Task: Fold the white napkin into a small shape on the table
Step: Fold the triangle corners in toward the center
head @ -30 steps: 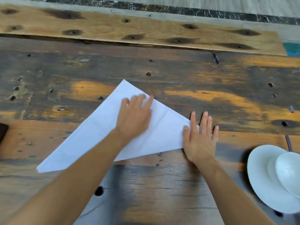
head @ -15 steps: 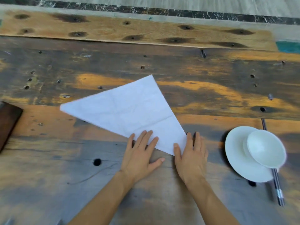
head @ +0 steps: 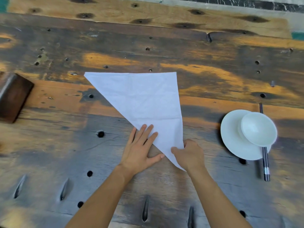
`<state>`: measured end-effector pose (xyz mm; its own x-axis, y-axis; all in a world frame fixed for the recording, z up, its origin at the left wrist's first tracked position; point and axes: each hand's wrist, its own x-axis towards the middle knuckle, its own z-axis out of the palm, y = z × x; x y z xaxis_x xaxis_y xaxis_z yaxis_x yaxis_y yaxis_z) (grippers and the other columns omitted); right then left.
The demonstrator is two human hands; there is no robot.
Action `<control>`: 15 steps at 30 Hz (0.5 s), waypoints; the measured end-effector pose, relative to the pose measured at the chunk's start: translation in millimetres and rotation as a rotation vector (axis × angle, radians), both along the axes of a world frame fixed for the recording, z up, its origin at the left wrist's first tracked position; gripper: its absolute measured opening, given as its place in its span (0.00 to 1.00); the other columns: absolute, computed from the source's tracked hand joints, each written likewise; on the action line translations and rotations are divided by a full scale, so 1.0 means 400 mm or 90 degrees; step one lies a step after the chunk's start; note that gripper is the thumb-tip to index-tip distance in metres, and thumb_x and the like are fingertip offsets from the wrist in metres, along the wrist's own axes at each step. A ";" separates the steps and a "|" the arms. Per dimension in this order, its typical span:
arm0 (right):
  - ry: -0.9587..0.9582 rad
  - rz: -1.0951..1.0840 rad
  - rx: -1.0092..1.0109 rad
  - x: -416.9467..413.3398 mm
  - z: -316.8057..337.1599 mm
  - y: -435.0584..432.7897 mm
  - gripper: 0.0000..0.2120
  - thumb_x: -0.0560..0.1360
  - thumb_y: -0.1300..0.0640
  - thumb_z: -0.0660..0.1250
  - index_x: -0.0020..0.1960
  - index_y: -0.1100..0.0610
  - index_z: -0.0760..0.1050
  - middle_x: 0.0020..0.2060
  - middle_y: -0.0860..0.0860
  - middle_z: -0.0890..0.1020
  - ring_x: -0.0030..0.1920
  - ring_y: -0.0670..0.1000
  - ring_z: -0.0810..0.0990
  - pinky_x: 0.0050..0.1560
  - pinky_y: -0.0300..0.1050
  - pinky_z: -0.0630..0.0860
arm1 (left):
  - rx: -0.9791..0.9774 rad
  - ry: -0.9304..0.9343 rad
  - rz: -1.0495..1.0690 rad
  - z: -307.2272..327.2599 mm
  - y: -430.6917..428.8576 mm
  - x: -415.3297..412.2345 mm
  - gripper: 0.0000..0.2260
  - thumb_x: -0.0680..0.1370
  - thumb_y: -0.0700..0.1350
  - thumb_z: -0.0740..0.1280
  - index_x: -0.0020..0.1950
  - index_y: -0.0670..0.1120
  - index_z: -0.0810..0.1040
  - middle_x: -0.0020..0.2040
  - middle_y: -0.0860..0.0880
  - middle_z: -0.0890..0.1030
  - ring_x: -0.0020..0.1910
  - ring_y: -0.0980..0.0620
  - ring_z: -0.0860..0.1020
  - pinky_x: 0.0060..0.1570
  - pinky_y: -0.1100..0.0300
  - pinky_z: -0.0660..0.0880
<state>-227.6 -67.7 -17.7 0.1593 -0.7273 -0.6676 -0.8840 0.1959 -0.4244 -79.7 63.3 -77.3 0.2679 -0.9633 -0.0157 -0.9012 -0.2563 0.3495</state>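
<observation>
Nearest you, your right hand (head: 189, 153) has its thumb and fingers pinched on the near point of the white napkin (head: 144, 99), the sharp tip that reaches down toward you. The thumb lies on top of the cloth; the fingers curl at its right edge, and you cannot see whether they are under it. Just beside it, your left hand (head: 141, 148) lies flat with fingers spread. Its fingertips press on the napkin's long slanted edge while the palm and thumb rest on the bare wooden table (head: 49, 153).

From that pinch the napkin fans away from you as a flat triangle. Its right edge runs almost straight away from your right hand to the far right corner. The slanted edge climbs away and to the left from under your left fingertips to the far left corner. The far edge lies roughly square across your view. So nearly all the cloth sits beyond your hands and somewhat to the left, and the tip you hold is its closest part. A faint crease crosses it not far beyond your left fingertips.

I judge that the next fold turns on carrying this near tip away from you, and your right hand is the one placed for it, with the left as the anchor.

To the right, clear of the napkin, a white bowl (head: 259, 129) sits on a plate (head: 230, 139) with chopsticks (head: 266, 165) beside them. A dark wooden block (head: 13, 97) lies well off to the left.
</observation>
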 end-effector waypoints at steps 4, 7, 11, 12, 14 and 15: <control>-0.167 -0.034 0.035 -0.036 0.039 0.007 0.22 0.71 0.53 0.75 0.60 0.44 0.68 0.50 0.41 0.80 0.46 0.41 0.79 0.40 0.41 0.75 | -0.070 0.007 -0.007 0.000 0.010 0.009 0.34 0.76 0.67 0.67 0.75 0.47 0.73 0.80 0.46 0.67 0.80 0.43 0.62 0.78 0.38 0.55; -0.276 -0.008 0.038 -0.058 0.080 -0.003 0.27 0.73 0.53 0.75 0.63 0.32 0.69 0.50 0.39 0.84 0.47 0.43 0.83 0.45 0.45 0.80 | -0.113 -0.005 -0.003 0.009 0.005 0.031 0.29 0.77 0.62 0.69 0.71 0.46 0.77 0.77 0.46 0.71 0.76 0.42 0.69 0.76 0.43 0.60; -0.382 0.065 0.150 -0.081 0.135 -0.052 0.18 0.70 0.60 0.68 0.56 0.43 0.82 0.47 0.48 0.87 0.44 0.50 0.84 0.41 0.42 0.77 | -0.130 -0.011 0.003 0.019 -0.002 0.068 0.18 0.77 0.52 0.72 0.63 0.45 0.82 0.71 0.47 0.78 0.68 0.42 0.76 0.66 0.47 0.68; -0.414 0.086 0.203 -0.083 0.147 -0.069 0.22 0.67 0.62 0.65 0.57 0.46 0.82 0.50 0.51 0.87 0.47 0.53 0.83 0.46 0.42 0.76 | -0.133 -0.009 0.004 0.023 -0.003 0.075 0.16 0.78 0.51 0.70 0.62 0.45 0.82 0.70 0.47 0.79 0.67 0.43 0.77 0.64 0.48 0.69; -0.457 0.155 0.294 -0.083 0.166 -0.106 0.27 0.67 0.68 0.63 0.63 0.50 0.80 0.56 0.52 0.86 0.54 0.51 0.83 0.51 0.40 0.76 | -0.139 -0.006 0.005 0.032 -0.007 0.090 0.15 0.79 0.50 0.66 0.61 0.45 0.83 0.67 0.48 0.81 0.64 0.44 0.78 0.61 0.51 0.69; -0.459 0.214 0.308 -0.080 0.169 -0.123 0.27 0.71 0.72 0.64 0.65 0.52 0.77 0.58 0.51 0.85 0.58 0.50 0.83 0.53 0.39 0.76 | -0.140 -0.003 0.004 0.036 -0.008 0.097 0.15 0.79 0.49 0.64 0.61 0.45 0.83 0.66 0.48 0.82 0.62 0.44 0.79 0.60 0.52 0.68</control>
<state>-259.6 -117.1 50.1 0.8057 -0.2361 -0.5432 -0.4803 0.2764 -0.8324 -40.9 60.1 -62.8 0.2739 -0.9416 0.1957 -0.9016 -0.1805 0.3931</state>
